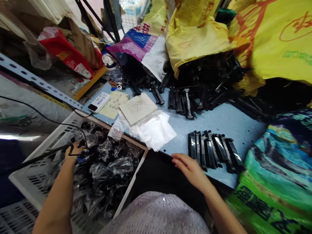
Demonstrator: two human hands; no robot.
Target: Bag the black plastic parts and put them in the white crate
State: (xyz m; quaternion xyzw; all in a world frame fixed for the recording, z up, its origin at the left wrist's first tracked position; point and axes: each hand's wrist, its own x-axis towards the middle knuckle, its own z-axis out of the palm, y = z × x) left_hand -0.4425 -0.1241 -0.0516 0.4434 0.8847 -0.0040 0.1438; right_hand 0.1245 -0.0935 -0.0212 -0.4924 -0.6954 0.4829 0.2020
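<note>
Left hand (pixel 75 150) is working among bagged black parts (pixel 114 165) in a white plastic crate (pixel 36 156), fingers together against them, grip unclear. Right hand (pixel 190 169) is resting at the blue table (pixel 234 125) edge, fingers loosely together and empty, just beside a row of black plastic parts (pixel 212 151).

A workshop: plastic parts (pixel 207 94) heaped on a workbench (pixel 226 123).

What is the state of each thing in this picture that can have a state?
left hand, reaching down into the crate
right hand, open, resting at the edge of the blue table
white plastic crate, full of bagged black items
black plastic parts, lined up side by side
yellow sack, open, more parts spilling out
flat plastic bags, lying under a pale board
</note>
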